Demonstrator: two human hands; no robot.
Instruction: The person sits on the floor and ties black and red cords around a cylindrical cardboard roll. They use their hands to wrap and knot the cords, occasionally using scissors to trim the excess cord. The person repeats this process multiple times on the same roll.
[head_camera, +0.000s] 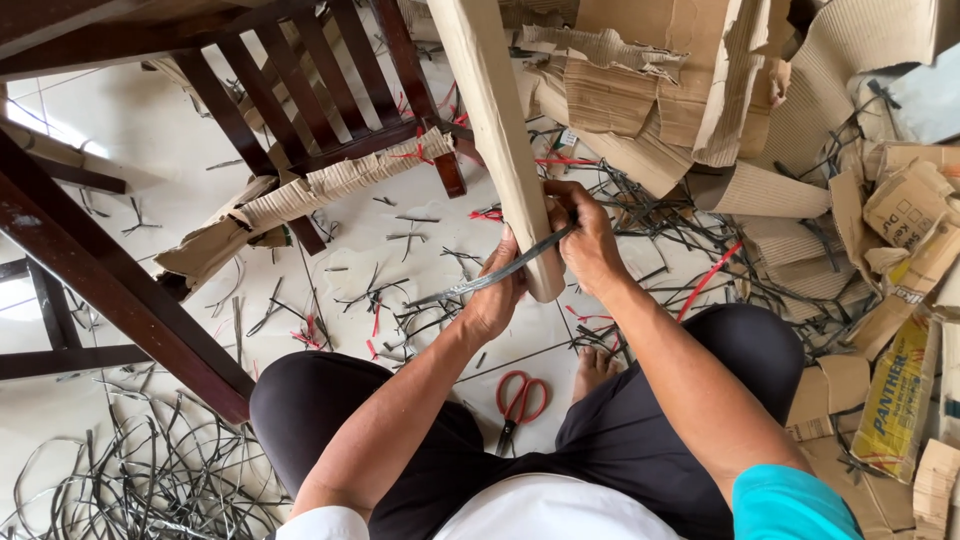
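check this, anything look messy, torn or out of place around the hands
Yes. Cut grey strap offcuts and red bits litter the tiled floor, and torn cardboard is heaped at right. Red-handled scissors lie loose between the knees. Both hands, left hand and right hand, grip a grey strap around a cardboard-wrapped piece.

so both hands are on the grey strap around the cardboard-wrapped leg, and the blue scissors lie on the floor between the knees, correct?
Nearly. The scissors have red handles, not blue; the head view shows it. The rest holds: left hand and right hand both grip the grey strap against the cardboard-wrapped leg, and the scissors lie on the floor between the knees.
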